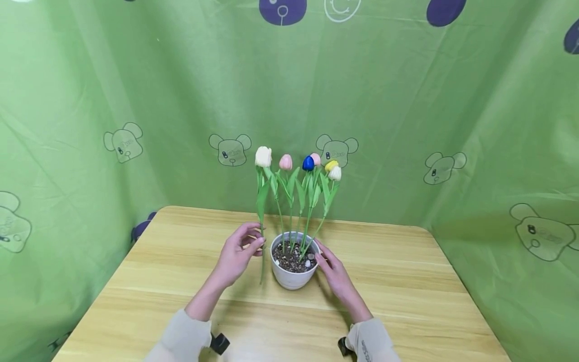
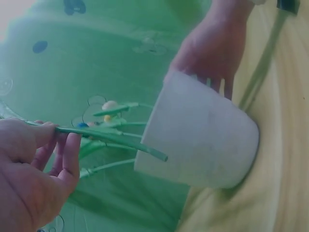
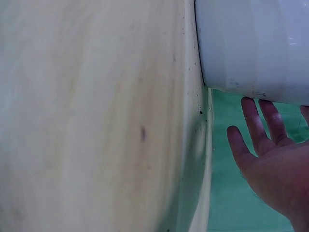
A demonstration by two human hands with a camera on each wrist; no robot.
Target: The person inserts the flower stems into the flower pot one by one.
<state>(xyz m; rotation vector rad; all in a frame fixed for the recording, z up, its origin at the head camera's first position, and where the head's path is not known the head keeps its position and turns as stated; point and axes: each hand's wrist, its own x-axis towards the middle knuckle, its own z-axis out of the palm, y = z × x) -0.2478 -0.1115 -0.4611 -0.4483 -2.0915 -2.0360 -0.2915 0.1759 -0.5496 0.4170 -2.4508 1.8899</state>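
My left hand pinches the green stem of an artificial white tulip between thumb and fingertips. The tulip is upright left of a white flower pot, its stem's lower end below the fingers and outside the pot. My right hand rests on the pot's right side with fairly straight fingers. Several tulips stand in the potting soil: a pink tulip, a blue tulip, another pink one behind it, a yellow tulip and a smaller white tulip.
The pot stands on a light wooden table with rounded far corners. A green curtain printed with bear heads hangs behind the table and along both sides. Pale pebbles lie on the soil in the pot.
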